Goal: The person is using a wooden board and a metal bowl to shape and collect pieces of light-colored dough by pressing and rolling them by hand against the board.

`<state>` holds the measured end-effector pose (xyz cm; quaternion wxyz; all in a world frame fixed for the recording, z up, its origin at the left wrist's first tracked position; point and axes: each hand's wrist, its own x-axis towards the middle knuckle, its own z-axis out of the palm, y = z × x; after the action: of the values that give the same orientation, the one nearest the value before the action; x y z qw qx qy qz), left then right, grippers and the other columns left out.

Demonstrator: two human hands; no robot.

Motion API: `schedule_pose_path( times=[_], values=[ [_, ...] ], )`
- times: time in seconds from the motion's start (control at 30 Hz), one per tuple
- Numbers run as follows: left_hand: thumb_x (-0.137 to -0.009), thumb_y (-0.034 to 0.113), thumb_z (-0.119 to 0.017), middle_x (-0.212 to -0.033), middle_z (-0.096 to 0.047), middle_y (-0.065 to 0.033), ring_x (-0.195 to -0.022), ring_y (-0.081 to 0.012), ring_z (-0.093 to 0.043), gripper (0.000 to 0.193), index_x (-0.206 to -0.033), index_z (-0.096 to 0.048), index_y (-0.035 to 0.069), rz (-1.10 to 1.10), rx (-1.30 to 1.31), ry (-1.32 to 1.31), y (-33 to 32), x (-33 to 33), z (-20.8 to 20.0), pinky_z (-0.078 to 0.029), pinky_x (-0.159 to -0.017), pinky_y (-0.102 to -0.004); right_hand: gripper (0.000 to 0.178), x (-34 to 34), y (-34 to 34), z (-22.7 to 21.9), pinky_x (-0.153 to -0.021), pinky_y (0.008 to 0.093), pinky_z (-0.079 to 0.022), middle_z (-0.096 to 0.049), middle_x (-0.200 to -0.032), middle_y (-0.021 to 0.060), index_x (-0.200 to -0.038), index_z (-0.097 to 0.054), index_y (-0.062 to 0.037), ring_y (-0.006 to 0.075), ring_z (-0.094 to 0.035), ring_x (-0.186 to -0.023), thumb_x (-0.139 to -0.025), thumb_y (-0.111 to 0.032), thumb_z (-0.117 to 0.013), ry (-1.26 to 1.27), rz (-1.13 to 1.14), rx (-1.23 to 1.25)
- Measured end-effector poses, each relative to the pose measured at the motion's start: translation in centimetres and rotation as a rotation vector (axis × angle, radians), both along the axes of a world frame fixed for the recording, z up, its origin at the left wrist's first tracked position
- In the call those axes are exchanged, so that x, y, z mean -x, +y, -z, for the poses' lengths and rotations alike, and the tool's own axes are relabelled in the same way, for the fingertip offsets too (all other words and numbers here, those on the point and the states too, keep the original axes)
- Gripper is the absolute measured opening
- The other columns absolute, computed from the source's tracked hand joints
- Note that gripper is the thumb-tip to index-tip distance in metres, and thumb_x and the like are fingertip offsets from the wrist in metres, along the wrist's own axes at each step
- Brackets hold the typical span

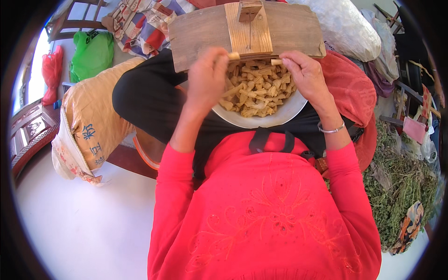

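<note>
My left hand (205, 81) is closed at the left of a wooden board's near edge, slightly blurred. A short tan piece (234, 56), like a cut root, sticks out from its fingertips. With thumb and fingers, my right hand (305, 74) pinches another such stick-like piece (276, 61) just right of the middle of that edge. Below both hands, a white bowl (254, 122) in my lap holds a heap of similar tan pieces (261, 91). The wooden board (296, 30) lies across the bowl's far side, with a wooden block (249, 11) and a thin metal rod (250, 35) at its middle.
A tan woven sack (95, 109) stands at my left, near a green plastic bag (92, 56) and a red bag (52, 74). A large white sack (345, 28) sits behind the board at right. Dried green plants (396, 177) are piled on my right.
</note>
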<state>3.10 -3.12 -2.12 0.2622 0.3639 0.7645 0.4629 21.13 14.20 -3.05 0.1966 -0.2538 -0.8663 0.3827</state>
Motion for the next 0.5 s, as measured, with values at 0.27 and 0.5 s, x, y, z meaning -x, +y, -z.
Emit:
schedule_pose_path(
  times=[0.27,0.5],
  values=[
    [-0.084,0.02,-0.058,-0.081,-0.063,-0.0137,-0.082,-0.0328,-0.062,0.016,-0.085,-0.065,0.006,0.504,0.299,0.585,-1.3,-5.4,5.0,-0.049,-0.069,-0.0436,0.008,-2.6,-3.7,2.4,-0.069,0.0409,-0.048,-0.063,-0.082,0.0113,-0.081,-0.064,-0.0032,0.0322,-0.061,-0.078,-0.081,-0.011,-0.063,-0.234,-0.319,-0.031],
    [-0.088,0.029,-0.053,-0.087,-0.066,-0.0201,-0.084,-0.0371,-0.063,0.027,-0.087,-0.066,0.006,0.58,0.649,0.358,0.8,-7.4,3.6,-0.049,-0.071,-0.0447,0.025,-1.8,-5.6,4.1,-0.063,0.044,-0.05,-0.065,-0.073,0.0162,-0.075,-0.069,-0.0063,0.034,-0.064,-0.072,-0.081,-0.029,-0.059,-0.749,-0.392,-0.211]
  ],
)
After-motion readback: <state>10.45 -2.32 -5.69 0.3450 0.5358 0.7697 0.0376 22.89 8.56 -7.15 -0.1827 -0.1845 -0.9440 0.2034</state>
